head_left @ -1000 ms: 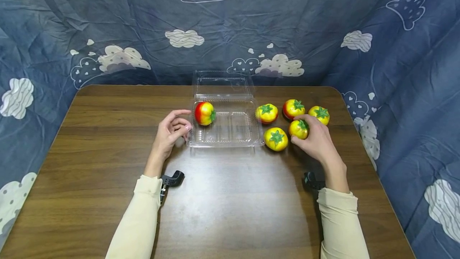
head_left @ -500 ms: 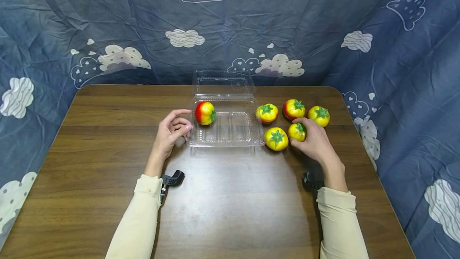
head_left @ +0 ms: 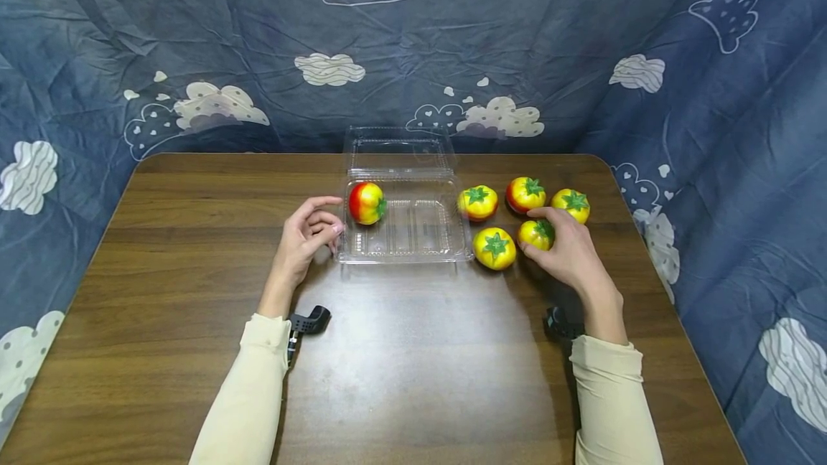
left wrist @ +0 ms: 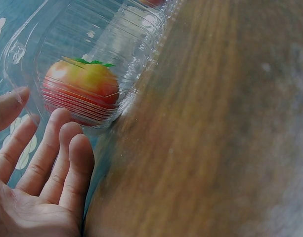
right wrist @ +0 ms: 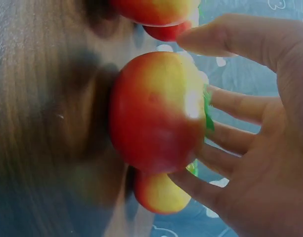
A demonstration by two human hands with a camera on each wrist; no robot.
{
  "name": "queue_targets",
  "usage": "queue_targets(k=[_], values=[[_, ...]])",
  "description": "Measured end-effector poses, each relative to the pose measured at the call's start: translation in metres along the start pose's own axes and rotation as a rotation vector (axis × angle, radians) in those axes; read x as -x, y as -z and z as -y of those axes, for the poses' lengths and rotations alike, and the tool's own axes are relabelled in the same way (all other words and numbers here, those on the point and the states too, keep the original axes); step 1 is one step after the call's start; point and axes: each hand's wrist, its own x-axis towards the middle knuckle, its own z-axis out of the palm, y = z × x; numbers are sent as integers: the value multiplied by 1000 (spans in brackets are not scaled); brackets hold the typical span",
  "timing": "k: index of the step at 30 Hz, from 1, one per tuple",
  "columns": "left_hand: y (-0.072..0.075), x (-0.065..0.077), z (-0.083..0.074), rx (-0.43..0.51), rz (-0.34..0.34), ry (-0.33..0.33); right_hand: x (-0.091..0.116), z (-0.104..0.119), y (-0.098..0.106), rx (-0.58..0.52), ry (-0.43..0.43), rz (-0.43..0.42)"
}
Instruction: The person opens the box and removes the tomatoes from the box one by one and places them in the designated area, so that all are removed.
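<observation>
My right hand (head_left: 568, 250) is spread around a yellow-and-red tomato (head_left: 535, 235) with a green star-shaped top. In the right wrist view, the thumb stands apart from this tomato (right wrist: 156, 113), and the other fingers reach past its far side. Whether any fingertip touches it is unclear. My left hand (head_left: 305, 239) is at the left wall of a clear plastic clamshell box (head_left: 426, 253), fingers loosely bent and holding nothing. Contact with the wall cannot be told. One tomato (head_left: 367, 203) lies on its side at the box's left end, its green top facing right.
Several more tomatoes stand right of the box: a front one (head_left: 494, 248), a back left one (head_left: 478, 203), a redder one (head_left: 525, 195) and a far right one (head_left: 571, 204). The raised clear lid (head_left: 400, 153) leans back at the wooden table's (head_left: 400, 350) rear edge, before a cloud-patterned cloth (head_left: 388, 34).
The tomato by my right hand shifted slightly toward the front, then back a little, its top tilting less to the right. My left hand and the box stay put.
</observation>
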Motion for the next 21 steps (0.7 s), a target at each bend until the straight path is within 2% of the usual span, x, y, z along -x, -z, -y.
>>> queue_targets(k=[9, 16, 21], values=[[1, -1, 1, 6, 12, -11, -1, 5, 2, -29, -2, -144], [1, 0, 1, 10, 12, -10, -2, 7, -1, -54, 46, -275], [1, 1, 0, 3, 7, -8, -7, 11, -6, -83, 91, -329]])
